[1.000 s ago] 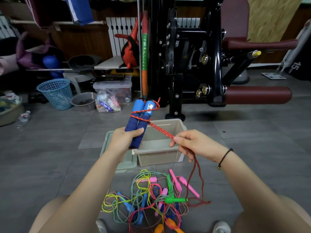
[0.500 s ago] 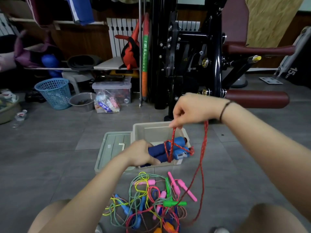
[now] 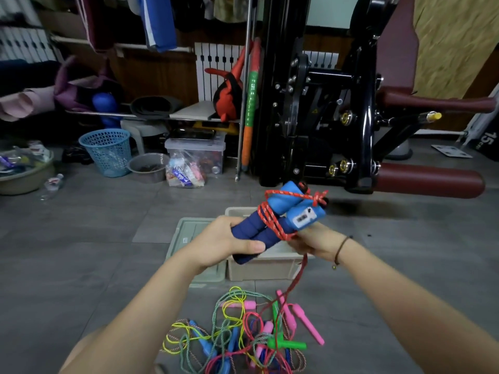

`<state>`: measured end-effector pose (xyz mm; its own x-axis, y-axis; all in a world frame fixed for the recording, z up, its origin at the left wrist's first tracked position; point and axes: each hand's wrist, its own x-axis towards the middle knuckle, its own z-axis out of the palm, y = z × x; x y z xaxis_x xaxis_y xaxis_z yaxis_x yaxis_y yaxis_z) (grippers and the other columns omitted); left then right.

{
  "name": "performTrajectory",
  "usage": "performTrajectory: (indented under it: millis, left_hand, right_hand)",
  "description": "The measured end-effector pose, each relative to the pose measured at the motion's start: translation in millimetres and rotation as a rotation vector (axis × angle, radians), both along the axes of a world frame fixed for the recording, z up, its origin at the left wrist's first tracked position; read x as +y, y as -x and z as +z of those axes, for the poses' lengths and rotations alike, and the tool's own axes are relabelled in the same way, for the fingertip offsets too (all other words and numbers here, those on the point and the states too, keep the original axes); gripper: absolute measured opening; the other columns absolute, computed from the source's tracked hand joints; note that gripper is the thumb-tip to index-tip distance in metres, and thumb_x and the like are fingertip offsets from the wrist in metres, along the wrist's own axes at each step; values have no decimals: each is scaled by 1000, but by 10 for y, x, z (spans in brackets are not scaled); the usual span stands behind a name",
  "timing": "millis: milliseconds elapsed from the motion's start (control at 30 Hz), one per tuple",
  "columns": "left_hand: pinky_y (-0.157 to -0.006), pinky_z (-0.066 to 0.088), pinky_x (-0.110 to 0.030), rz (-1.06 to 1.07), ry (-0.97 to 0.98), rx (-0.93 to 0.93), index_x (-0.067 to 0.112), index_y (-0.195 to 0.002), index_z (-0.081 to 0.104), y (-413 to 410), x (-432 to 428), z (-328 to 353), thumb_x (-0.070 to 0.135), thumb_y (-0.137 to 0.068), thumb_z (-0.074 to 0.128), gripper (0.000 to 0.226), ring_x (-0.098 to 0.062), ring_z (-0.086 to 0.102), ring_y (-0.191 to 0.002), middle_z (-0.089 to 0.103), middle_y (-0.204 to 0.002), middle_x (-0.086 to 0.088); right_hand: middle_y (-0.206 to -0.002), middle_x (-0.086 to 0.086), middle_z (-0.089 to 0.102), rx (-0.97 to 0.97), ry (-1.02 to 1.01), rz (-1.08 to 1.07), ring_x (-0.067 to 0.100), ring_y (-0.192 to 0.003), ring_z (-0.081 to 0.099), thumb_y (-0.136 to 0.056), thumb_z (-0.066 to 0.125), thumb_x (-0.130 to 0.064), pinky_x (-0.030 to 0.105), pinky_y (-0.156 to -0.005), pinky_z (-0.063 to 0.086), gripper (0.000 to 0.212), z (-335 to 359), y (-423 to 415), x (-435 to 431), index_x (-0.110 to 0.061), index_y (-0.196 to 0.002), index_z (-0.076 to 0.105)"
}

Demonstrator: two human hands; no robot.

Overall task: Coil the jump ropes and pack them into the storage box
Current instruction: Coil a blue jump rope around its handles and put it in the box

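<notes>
Left hand (image 3: 224, 240): wrapped round the dark foam ends of the blue handles (image 3: 272, 228); clamps the pair side by side as a core for winding.
Right hand (image 3: 314, 242): under the counter end, partly hidden, fingers curled on the red cord (image 3: 271, 221); likely keeping the turns tight.
Cord: several turns round the handles; tail hangs to the rope pile (image 3: 243, 336) on the floor (image 3: 81, 252).
Where: bundle in the air over the open storage box (image 3: 259, 269), with the lid (image 3: 194, 230) just beside it.
Axis: slanted, foam ends low toward the person, light-blue ends up, right and away.
</notes>
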<state>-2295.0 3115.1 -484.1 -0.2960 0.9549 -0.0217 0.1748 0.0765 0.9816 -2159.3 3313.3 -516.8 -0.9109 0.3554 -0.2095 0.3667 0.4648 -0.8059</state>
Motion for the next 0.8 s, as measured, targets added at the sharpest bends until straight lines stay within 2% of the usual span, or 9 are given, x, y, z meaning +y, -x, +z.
performTrajectory:
  millis: [67, 200, 300, 367, 467, 567, 667, 733, 800]
  left_hand:
    - [-57, 48, -24, 66, -22, -100, 9, -72, 66, 38, 5, -30, 11, -63, 77, 15, -16, 60, -60, 66, -65, -6]
    - [-51, 49, -25, 250, 7, -171, 4, -77, 63, 116, 52, -58, 3, -77, 72, 9, -19, 60, -57, 64, -64, -7]
    - [-54, 49, -27, 368, 27, -156, 5, -77, 64, 244, 87, -115, 6, -76, 74, 11, -22, 60, -61, 64, -67, -9]
    - [-58, 48, -28, 421, 63, -112, 4, -77, 65, 321, 103, -167, 9, -74, 77, 13, -22, 58, -62, 63, -69, -9]
    - [-60, 47, -31, 456, 144, -10, -1, -79, 68, 360, 136, -252, 16, -71, 81, 23, -22, 58, -61, 65, -69, -10]
    - [-55, 41, -26, 502, 247, 262, 1, -70, 65, 331, 158, -287, 26, -69, 81, 29, -19, 53, -56, 62, -62, -7]
    - [-49, 34, -26, 467, 344, 501, 13, -57, 54, 232, 169, -253, 33, -72, 78, 34, -16, 47, -54, 54, -56, -3]
    - [-49, 31, -29, 394, 361, 583, 15, -58, 51, 164, 209, -285, 38, -71, 77, 36, -20, 46, -57, 52, -58, -4]
    - [-47, 29, -29, 322, 386, 647, 16, -61, 51, 103, 241, -325, 39, -70, 76, 35, -23, 48, -61, 53, -62, -4]
  right_hand:
    - [-44, -9, 28, 77, 3, 26, 2, -37, 18, -86, 52, -41, 16, -38, 13, 32, -139, -126, -214, -13, -70, 54]
    - [-52, -8, 32, 70, 210, 20, 5, -44, 20, -92, 44, -36, 14, -40, 19, 30, -136, -524, -394, -13, -93, 62]
    - [-52, -11, 34, -51, 155, 50, 4, -44, 26, -99, 38, -28, 16, -42, 25, 27, 32, -741, -524, -16, -98, 63]
    - [-49, -12, 36, -70, 34, 24, 2, -46, 31, -100, 37, -25, 15, -46, 30, 28, 210, -839, -606, -17, -97, 63]
    - [-47, -12, 45, -85, -296, 45, 3, -47, 40, -98, 42, -30, 14, -52, 33, 25, 536, -949, -741, -27, -86, 64]
    - [-50, -8, 47, -78, -394, 89, 4, -48, 44, -95, 47, -33, 13, -53, 34, 28, 882, -1026, -899, -31, -72, 62]
    - [-52, -11, 50, -65, -523, 134, 6, -50, 45, -90, 55, -37, 13, -51, 32, 25, 1213, -1060, -1001, -36, -65, 58]
    - [-54, -14, 51, -94, -656, 165, 5, -52, 47, -85, 62, -40, 13, -52, 33, 15, 1394, -1029, -1001, -35, -71, 60]
    - [-62, -15, 57, -136, -894, 215, 3, -60, 54, -84, 60, -46, 12, -57, 38, 14, 1536, -933, -988, -34, -90, 65]
